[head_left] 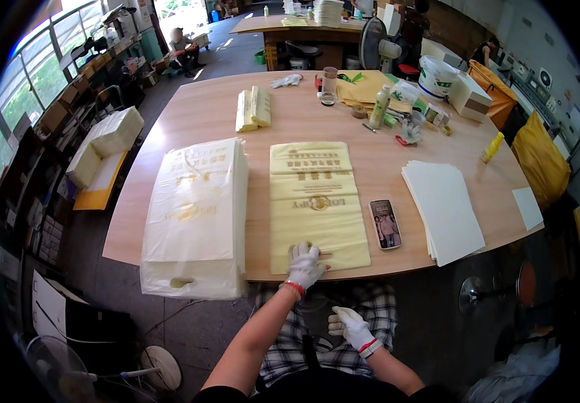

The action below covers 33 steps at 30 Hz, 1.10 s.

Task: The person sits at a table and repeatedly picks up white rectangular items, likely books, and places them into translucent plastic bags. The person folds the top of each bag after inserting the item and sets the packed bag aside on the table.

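My left hand (306, 267), in a white glove with a red band at the wrist, rests on the near edge of a pale yellow plastic bag (320, 232). Its fingers are stretched out; thumb and forefinger tips look bare. The bag lies flat with gold printing, perhaps several layers thick. Over my lap hovers my right hand (353, 327), also gloved, fingers loosely apart, holding nothing. Left of the bag lies a thick stack of whitish plastic bags (196, 232), its near end overhanging the table. A phone (386, 225) with its screen lit lies to the right.
White sheets (443, 211) are piled at the table's right. Farther back are folded yellow bags (254, 109), a bottle (380, 107), a yellow tube (492, 148) and a white bucket (436, 76). A stool (525, 283) stands right, a fan base (161, 367) lower left.
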Each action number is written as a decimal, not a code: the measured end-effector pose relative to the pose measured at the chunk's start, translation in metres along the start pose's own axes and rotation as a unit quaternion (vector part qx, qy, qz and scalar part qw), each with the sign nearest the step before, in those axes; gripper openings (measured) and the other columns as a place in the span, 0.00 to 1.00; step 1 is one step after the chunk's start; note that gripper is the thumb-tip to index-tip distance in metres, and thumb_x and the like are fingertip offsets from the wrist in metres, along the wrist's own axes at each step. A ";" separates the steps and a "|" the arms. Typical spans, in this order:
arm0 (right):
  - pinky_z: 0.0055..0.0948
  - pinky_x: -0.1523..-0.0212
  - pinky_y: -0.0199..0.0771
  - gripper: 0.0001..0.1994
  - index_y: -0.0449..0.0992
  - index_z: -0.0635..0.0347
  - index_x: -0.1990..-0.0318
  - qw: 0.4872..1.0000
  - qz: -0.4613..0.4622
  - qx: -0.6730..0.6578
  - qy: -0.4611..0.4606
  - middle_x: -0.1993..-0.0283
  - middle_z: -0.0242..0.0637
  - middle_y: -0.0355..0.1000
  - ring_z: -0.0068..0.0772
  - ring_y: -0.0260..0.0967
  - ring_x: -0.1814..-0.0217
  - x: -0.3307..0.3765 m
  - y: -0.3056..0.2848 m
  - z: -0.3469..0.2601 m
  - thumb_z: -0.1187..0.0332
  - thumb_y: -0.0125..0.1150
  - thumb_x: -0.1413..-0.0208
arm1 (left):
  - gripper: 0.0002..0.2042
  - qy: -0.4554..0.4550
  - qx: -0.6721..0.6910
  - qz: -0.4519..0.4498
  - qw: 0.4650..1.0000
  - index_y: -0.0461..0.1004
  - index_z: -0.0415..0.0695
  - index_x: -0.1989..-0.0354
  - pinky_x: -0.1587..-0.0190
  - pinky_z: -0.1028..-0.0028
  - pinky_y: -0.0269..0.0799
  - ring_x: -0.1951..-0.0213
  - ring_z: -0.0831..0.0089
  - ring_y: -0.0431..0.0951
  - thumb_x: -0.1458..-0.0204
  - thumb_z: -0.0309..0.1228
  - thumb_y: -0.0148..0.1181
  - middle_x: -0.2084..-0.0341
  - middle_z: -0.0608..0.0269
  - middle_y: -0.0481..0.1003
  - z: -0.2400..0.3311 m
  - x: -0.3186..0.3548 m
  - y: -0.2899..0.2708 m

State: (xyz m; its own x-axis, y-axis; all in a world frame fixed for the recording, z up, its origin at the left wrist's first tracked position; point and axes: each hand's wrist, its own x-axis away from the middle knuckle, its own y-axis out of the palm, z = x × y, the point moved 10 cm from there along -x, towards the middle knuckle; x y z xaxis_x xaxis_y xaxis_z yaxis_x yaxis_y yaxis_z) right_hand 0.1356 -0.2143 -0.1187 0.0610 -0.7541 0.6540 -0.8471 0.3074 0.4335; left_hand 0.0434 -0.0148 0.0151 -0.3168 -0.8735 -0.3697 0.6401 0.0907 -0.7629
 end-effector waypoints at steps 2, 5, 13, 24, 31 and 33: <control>0.30 0.62 0.74 0.18 0.63 0.62 0.46 1.000 -0.012 -0.019 -0.010 0.59 0.38 0.70 0.28 0.71 0.64 0.003 0.000 -0.001 0.62 0.47 0.40 | 0.10 0.023 -0.059 -0.075 0.995 0.75 0.45 0.74 0.52 0.63 0.62 0.56 0.57 0.65 0.60 0.38 0.61 0.66 0.59 0.72 -0.015 -0.012 0.029; 0.30 0.62 0.75 0.18 0.63 0.62 0.46 0.998 -0.047 -0.043 -0.003 0.60 0.38 0.70 0.28 0.71 0.65 0.005 0.011 -0.006 0.63 0.47 0.40 | 0.08 0.030 0.006 -0.143 0.989 0.75 0.48 0.78 0.53 0.63 0.62 0.60 0.58 0.66 0.57 0.39 0.57 0.69 0.59 0.73 -0.030 -0.024 0.050; 0.35 0.59 0.74 0.15 0.66 0.61 0.51 0.985 -0.055 -0.119 -0.116 0.59 0.40 0.71 0.32 0.70 0.59 -0.052 0.060 -0.107 0.64 0.52 0.42 | 0.12 0.048 0.023 -0.249 0.967 0.72 0.44 0.72 0.65 0.59 0.69 0.67 0.50 0.74 0.48 0.40 0.51 0.74 0.49 0.72 -0.006 -0.041 0.033; 0.41 0.48 0.63 0.17 0.70 0.64 0.59 0.621 0.238 0.570 -0.483 0.53 0.50 0.67 0.51 0.62 0.47 -0.013 0.028 -0.211 0.66 0.65 0.56 | 0.06 -0.342 0.572 -0.024 0.745 0.68 0.44 0.66 0.77 0.81 0.62 0.79 0.82 0.66 0.45 0.32 0.49 0.75 0.67 0.73 -0.097 -0.083 0.012; 0.41 0.53 0.67 0.17 0.69 0.61 0.59 0.709 0.122 0.400 -0.568 0.59 0.51 0.69 0.54 0.66 0.55 -0.038 0.125 -0.231 0.66 0.64 0.56 | 0.15 -0.231 0.502 -0.153 0.819 0.65 0.42 0.49 0.75 0.85 0.60 0.77 0.87 0.62 0.47 0.27 0.50 0.66 0.67 0.76 0.006 -0.077 -0.010; 0.39 0.53 0.67 0.19 0.70 0.59 0.57 0.639 0.191 0.613 -0.423 0.57 0.51 0.69 0.53 0.65 0.53 -0.093 0.116 -0.211 0.62 0.62 0.55 | 0.15 -0.159 0.489 -0.142 0.846 0.65 0.41 0.49 0.72 0.84 0.63 0.72 0.86 0.68 0.47 0.24 0.49 0.64 0.68 0.77 0.032 -0.088 -0.047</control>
State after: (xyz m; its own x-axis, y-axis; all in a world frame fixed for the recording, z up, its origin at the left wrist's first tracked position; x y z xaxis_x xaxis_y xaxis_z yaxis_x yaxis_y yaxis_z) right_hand 0.1431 0.0140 0.0022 -0.1418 -0.9633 -0.2280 -0.5239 0.2685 -0.8084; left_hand 0.0636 0.0421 0.1009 -0.4511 -0.8918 0.0347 0.8915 -0.4485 0.0637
